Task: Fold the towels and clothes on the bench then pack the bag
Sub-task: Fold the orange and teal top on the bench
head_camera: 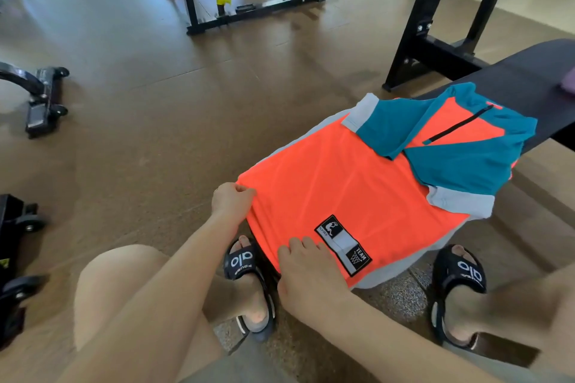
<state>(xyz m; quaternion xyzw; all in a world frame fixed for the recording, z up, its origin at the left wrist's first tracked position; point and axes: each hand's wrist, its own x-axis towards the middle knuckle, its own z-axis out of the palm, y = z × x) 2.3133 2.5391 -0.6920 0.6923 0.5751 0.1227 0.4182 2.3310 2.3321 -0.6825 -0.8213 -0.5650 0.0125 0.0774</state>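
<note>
Head view — both hands' grip pinches the orange shirt (pixel 336 177): left hand (pixel 231 200), right hand (pixel 306 274).

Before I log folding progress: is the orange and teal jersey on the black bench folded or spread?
Partly folded: the orange and teal jersey has both sleeves tucked across its chest, body still full length; both hands grip its hem.

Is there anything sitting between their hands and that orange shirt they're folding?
Nothing visible. The left hand grips a hem corner of the orange shirt and the right hand holds the hem beside the label patch, on the bench.
</note>
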